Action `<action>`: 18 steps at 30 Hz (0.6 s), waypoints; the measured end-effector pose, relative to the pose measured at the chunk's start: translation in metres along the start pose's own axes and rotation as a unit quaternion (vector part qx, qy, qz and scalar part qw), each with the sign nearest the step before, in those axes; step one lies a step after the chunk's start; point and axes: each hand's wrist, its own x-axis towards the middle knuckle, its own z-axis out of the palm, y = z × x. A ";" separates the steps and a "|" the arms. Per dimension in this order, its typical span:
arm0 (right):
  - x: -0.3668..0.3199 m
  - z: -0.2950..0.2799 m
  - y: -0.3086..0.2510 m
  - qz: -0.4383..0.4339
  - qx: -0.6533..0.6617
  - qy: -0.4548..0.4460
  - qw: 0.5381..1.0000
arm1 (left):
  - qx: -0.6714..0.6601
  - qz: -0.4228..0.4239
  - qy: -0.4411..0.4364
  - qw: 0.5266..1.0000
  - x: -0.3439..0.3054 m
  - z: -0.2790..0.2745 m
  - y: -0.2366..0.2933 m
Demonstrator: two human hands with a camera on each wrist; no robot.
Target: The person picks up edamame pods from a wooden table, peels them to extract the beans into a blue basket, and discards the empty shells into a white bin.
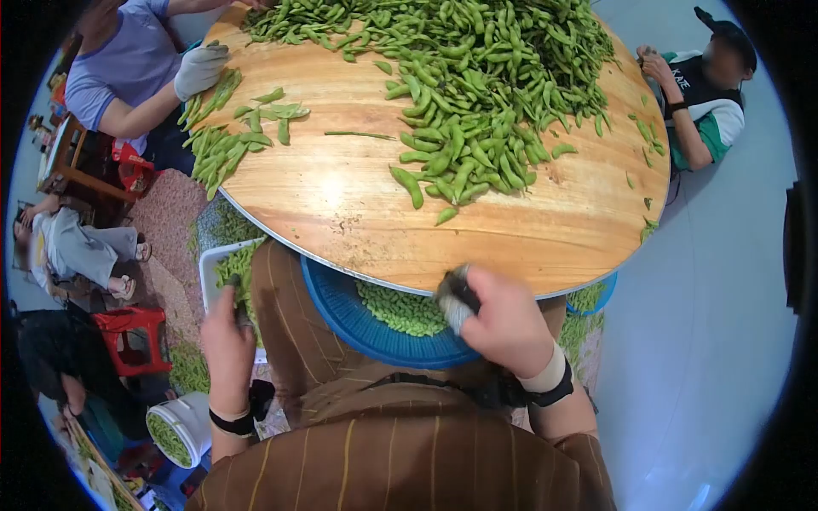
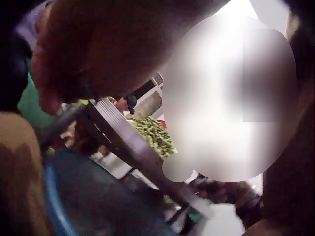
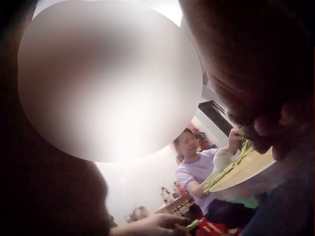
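Note:
My left hand (image 1: 230,341) hovers over a white tray (image 1: 207,285) of green pods, its fingers pointing forward with dark coverings at the tips. In the right wrist view a green pod-like piece (image 3: 193,224) shows right at that hand's fingertips. Blurred, my right hand (image 1: 511,324) is above the right side of a blue basket (image 1: 336,319), close to the table's near edge. Its fingers are curled in, with black and whitish coverings on the digits; I cannot tell what lies between them. Shelled green beans (image 1: 400,308) lie in the basket, which sits at my lap.
A round wooden table (image 1: 341,196) bears a large heap of green pods (image 1: 486,94). One person's gloved hand (image 1: 202,71) is at its left edge; another person (image 1: 703,94) sits at the right. A white bucket (image 1: 192,417) and red stool (image 1: 132,341) stand at the left.

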 end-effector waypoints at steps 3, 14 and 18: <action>0.022 0.003 -0.013 -0.012 -0.135 0.142 0.981 | 0.073 0.065 0.117 0.988 0.005 -0.001 -0.013; 0.037 0.011 0.007 0.003 -0.195 0.178 0.965 | -0.351 0.307 -0.068 0.882 0.020 0.001 0.117; 0.038 0.004 0.010 0.003 -0.181 0.196 0.964 | -0.321 0.333 -0.072 0.883 0.027 0.008 0.141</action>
